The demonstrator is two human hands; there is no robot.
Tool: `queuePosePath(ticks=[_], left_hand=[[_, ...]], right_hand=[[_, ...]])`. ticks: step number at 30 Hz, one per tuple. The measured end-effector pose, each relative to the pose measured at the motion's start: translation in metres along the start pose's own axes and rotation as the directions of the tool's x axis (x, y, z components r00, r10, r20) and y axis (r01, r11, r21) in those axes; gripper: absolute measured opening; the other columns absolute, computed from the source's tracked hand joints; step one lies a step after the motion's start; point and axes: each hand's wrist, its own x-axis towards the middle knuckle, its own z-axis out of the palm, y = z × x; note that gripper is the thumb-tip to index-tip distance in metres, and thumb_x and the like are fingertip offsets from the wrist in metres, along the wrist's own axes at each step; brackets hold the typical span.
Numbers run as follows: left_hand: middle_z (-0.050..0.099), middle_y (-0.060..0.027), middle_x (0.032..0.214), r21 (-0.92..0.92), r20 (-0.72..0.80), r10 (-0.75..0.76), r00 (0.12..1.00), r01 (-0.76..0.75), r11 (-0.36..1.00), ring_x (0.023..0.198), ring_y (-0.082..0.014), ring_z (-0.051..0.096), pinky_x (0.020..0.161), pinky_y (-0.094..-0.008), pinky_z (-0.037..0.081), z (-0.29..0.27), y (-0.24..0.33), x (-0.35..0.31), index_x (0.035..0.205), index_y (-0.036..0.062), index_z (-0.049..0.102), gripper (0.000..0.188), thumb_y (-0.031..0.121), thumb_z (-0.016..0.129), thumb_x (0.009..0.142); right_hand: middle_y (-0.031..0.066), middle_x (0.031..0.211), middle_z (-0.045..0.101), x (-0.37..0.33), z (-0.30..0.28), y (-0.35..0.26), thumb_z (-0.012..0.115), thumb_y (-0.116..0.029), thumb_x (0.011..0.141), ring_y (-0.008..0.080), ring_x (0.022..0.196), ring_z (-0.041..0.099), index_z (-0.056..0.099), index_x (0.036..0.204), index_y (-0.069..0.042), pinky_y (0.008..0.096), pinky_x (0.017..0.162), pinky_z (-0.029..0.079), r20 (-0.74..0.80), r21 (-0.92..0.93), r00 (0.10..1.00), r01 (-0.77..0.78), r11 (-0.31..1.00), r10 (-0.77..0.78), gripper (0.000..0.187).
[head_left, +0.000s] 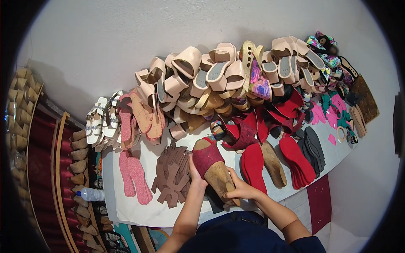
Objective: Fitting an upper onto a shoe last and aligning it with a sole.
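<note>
Between both hands, over the table's near edge, is a wooden shoe last (219, 179) with a dark red sandal upper (207, 158) stretched across its front part. My left hand (196, 172) grips it along the left side, just below the upper. On the other side my right hand (241, 187) is closed round the heel end, thumb across the wood. Left of the last lies a heap of brown cut-out pieces (173, 173). To its right are red soles (253, 166) and another bare wooden last (274, 164).
Beige heeled sandals (219, 71) pile up along the wall. Dark red uppers (249, 130) lie before them, pink soles (134, 179) at left, grey soles (312, 147) at right. A shelf of wooden lasts (79, 166) and a water bottle (92, 194) stand left of the table (122, 211).
</note>
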Motion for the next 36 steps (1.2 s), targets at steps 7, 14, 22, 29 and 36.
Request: queuePosePath(ticks=[7, 14, 22, 29, 36], left_hand=[[0.056, -0.0128, 0.1, -0.096, 0.155, -0.104, 0.982, 0.12, 0.988, 0.087, -0.0262, 0.057, 0.075, -0.0421, 0.047, -0.021, -0.002, 0.013, 0.11, 0.0065, 0.047, 0.049, 0.046, 0.034, 0.085], [0.054, -0.0151, 0.106, -0.017, 0.078, 0.004, 0.997, -0.003, 1.0, 0.094, -0.0262, 0.055, 0.082, -0.0399, 0.044, 0.009, 0.002, -0.008, 0.117, 0.0042, 0.042, 0.084, 0.073, 0.025, 0.073], [0.051, -0.0211, 0.109, 0.108, 0.303, -0.052, 0.952, 0.02, 0.994, 0.092, -0.0303, 0.055, 0.079, -0.0413, 0.045, 0.013, 0.005, -0.018, 0.124, 0.0003, 0.033, 0.086, 0.071, 0.027, 0.075], [0.052, -0.0211, 0.103, 0.065, 0.217, 0.014, 0.976, -0.029, 0.997, 0.086, -0.0322, 0.056, 0.073, -0.0416, 0.047, 0.008, 0.001, -0.02, 0.12, 0.0025, 0.037, 0.077, 0.067, 0.028, 0.077], [0.055, -0.019, 0.098, 0.052, 0.133, 0.101, 0.986, -0.109, 0.993, 0.084, -0.0286, 0.057, 0.073, -0.0386, 0.047, 0.013, 0.001, -0.019, 0.116, 0.0031, 0.041, 0.069, 0.061, 0.028, 0.081]], right_hand=[[0.0207, 0.121, 0.03, -0.003, 0.003, -0.007, 0.066, -0.013, 0.061, 0.027, 0.116, 0.032, 0.001, 0.131, -0.005, 0.0339, 0.096, 0.026, 0.03, 0.041, 0.998, -0.052, 0.998, 0.051, 0.096], [0.0187, 0.122, 0.03, -0.005, 0.002, -0.008, 0.063, -0.012, 0.06, 0.0256, 0.117, 0.032, 0.005, 0.131, -0.005, 0.0323, 0.096, 0.026, -0.004, 0.098, 1.0, -0.011, 0.995, 0.011, 0.093], [0.0193, 0.125, 0.029, -0.005, 0.006, -0.008, 0.062, -0.013, 0.061, 0.0252, 0.119, 0.03, 0.004, 0.133, -0.003, 0.0311, 0.098, 0.024, 0.013, 0.054, 1.0, -0.002, 0.999, 0.001, 0.092], [0.0165, 0.129, 0.027, -0.003, 0.002, 0.0, 0.06, -0.011, 0.064, 0.0221, 0.121, 0.027, 0.003, 0.134, -0.003, 0.0298, 0.099, 0.022, 0.076, 0.055, 0.997, -0.016, 0.998, 0.012, 0.091], [0.0239, 0.124, 0.032, -0.007, 0.014, 0.024, 0.061, -0.021, 0.07, 0.0296, 0.118, 0.034, 0.014, 0.13, -0.001, 0.0335, 0.095, 0.03, -0.282, -0.189, 0.941, 0.136, 0.973, -0.186, 0.079]])
